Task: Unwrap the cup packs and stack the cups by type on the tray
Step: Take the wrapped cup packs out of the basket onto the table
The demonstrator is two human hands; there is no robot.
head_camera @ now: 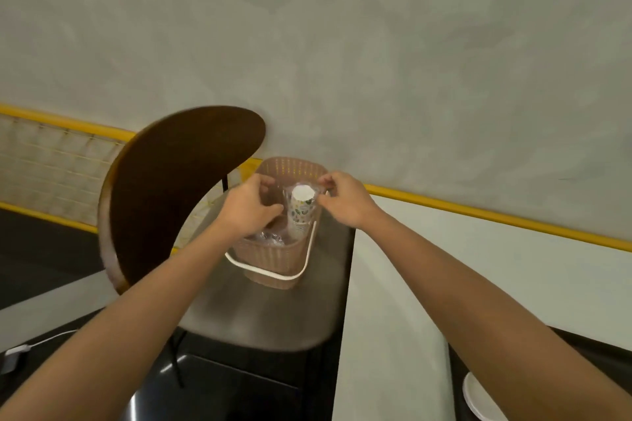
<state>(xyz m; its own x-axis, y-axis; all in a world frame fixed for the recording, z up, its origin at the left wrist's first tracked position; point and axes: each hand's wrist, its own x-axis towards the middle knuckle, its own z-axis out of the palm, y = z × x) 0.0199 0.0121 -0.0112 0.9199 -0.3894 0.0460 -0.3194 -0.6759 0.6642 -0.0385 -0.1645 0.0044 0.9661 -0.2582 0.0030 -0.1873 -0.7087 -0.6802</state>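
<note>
A pinkish-brown woven plastic basket [273, 258] stands on the grey chair seat [260, 314], its white handle [270, 272] folded down over the near rim. Inside it, toward the right side, a cup pack [301, 212] stands roughly upright: a stack of white paper cups with a coloured print, the top cup's white base facing the camera. A clear wrap [319, 189] is around the upper end of the stack. On the basket floor to the left of the pack lies crumpled clear plastic [270, 237].

Both hands reach over the basket's opening. The left hand [251, 207] is at the pack's left side with its fingers [273, 210] curled in against the wrap; blur hides exactly how they hold it. The right hand [345, 198] is at the pack's upper right, thumb and forefinger closed together on a fold of the wrap.

The chair's dark brown backrest [178, 181] curves up to the basket's left. A white bench [427, 284] is just beside the seat on the right, and a white plate [478, 398] shows at the lower right, partly behind the right forearm.
</note>
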